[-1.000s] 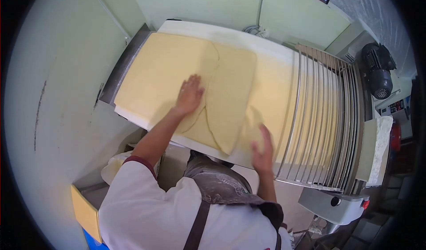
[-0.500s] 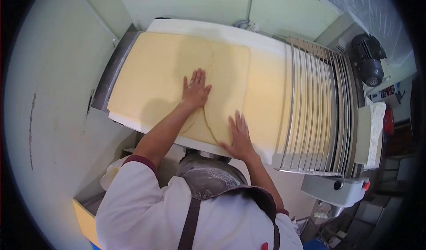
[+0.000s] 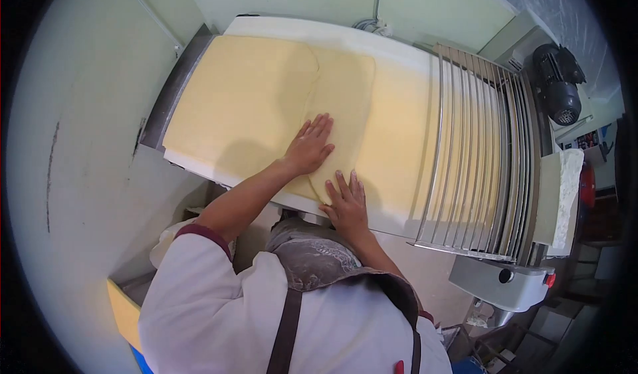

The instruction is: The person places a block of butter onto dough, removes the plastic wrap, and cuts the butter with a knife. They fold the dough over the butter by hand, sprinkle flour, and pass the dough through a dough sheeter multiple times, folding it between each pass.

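A wide sheet of pale yellow dough [image 3: 232,95] lies across a white belt [image 3: 399,52], with part of it folded over so that a seam runs front to back near its middle. My left hand [image 3: 311,145] rests on the dough at this seam, palm down with its fingers stretched out. Closer to the front edge, my right hand [image 3: 347,206] lies flat on the folded part, fingers spread. Neither hand holds anything.
To the right, a metal bar guard [image 3: 458,155] covers the belt beside the rollers. Behind it sits a black motor [image 3: 557,85]. A grey control box [image 3: 502,284] with a red knob is at the front right. Walls stand behind and left.
My left hand has slid right and toward me, onto the folded dough. My right hand has moved slightly left and now lies on the dough. The fold's front edge lies straighter.
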The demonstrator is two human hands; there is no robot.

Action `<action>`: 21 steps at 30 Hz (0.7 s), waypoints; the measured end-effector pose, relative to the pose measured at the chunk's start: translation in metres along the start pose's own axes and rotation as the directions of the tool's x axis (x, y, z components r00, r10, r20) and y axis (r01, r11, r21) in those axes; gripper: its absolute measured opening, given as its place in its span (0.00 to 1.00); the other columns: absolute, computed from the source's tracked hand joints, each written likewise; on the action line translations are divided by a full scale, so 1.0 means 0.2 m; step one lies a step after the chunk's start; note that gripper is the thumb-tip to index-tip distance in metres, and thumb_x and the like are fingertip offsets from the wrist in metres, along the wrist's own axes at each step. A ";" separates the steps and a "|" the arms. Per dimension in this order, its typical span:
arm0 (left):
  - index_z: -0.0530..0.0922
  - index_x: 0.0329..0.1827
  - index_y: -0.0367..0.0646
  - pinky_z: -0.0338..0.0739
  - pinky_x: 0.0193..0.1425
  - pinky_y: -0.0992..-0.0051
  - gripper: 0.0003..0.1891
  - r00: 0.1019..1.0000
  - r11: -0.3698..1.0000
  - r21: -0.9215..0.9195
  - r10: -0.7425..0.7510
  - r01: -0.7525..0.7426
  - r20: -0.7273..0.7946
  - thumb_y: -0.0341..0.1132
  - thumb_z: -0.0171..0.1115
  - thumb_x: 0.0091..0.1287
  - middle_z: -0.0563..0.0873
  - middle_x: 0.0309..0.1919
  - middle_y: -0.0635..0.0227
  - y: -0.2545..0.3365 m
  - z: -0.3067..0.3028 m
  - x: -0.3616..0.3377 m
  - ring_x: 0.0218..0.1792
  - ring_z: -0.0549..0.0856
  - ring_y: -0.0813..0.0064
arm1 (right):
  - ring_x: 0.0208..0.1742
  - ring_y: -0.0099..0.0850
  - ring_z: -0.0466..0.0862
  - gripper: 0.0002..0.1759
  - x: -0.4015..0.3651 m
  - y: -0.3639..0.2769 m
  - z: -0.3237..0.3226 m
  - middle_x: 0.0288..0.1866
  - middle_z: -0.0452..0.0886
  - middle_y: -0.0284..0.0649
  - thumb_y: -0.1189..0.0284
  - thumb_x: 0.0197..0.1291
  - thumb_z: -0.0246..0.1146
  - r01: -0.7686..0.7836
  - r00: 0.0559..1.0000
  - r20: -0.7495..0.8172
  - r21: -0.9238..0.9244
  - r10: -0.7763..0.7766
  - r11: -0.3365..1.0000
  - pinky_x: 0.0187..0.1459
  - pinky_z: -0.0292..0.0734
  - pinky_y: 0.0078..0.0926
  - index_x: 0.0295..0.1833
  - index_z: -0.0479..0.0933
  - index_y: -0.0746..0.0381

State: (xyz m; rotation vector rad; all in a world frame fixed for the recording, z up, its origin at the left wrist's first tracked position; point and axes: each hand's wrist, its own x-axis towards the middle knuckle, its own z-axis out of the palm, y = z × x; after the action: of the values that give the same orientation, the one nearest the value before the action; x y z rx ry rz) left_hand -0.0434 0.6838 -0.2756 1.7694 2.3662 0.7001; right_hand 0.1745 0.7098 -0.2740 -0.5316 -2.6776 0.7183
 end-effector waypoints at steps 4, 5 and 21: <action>0.72 0.59 0.31 0.70 0.65 0.62 0.23 0.887 0.777 -0.547 -0.444 0.313 -0.123 0.43 0.54 0.72 0.79 0.56 0.52 0.04 -0.09 -0.29 0.58 0.78 0.56 | 0.74 0.54 0.62 0.22 -0.02 0.06 -0.03 0.67 0.72 0.46 0.66 0.55 0.68 0.064 0.995 -0.081 0.082 -0.057 0.995 0.69 0.57 0.57 0.56 0.78 0.60; 0.75 0.55 0.32 0.75 0.60 0.64 0.22 0.809 0.525 -0.746 -0.588 0.409 0.029 0.45 0.55 0.72 0.83 0.50 0.55 0.07 -0.09 -0.37 0.52 0.82 0.59 | 0.73 0.52 0.63 0.20 -0.02 0.07 -0.01 0.65 0.74 0.46 0.68 0.55 0.69 0.074 0.991 -0.116 0.122 -0.060 0.990 0.70 0.57 0.55 0.53 0.79 0.61; 0.79 0.42 0.38 0.79 0.46 0.77 0.12 0.685 -0.171 -0.926 -0.630 0.338 0.366 0.40 0.61 0.70 0.84 0.33 0.70 0.30 0.07 -0.34 0.39 0.84 0.77 | 0.76 0.57 0.54 0.35 0.29 0.20 0.03 0.75 0.55 0.64 0.60 0.68 0.55 -0.117 0.975 -0.159 0.222 0.154 0.968 0.74 0.48 0.51 0.71 0.58 0.74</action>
State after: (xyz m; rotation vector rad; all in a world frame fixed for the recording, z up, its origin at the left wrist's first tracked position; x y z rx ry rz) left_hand 0.0352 0.6371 -0.2759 0.0309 1.4243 1.7693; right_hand 0.1329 0.7640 -0.2874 -0.6919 -2.3851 0.9358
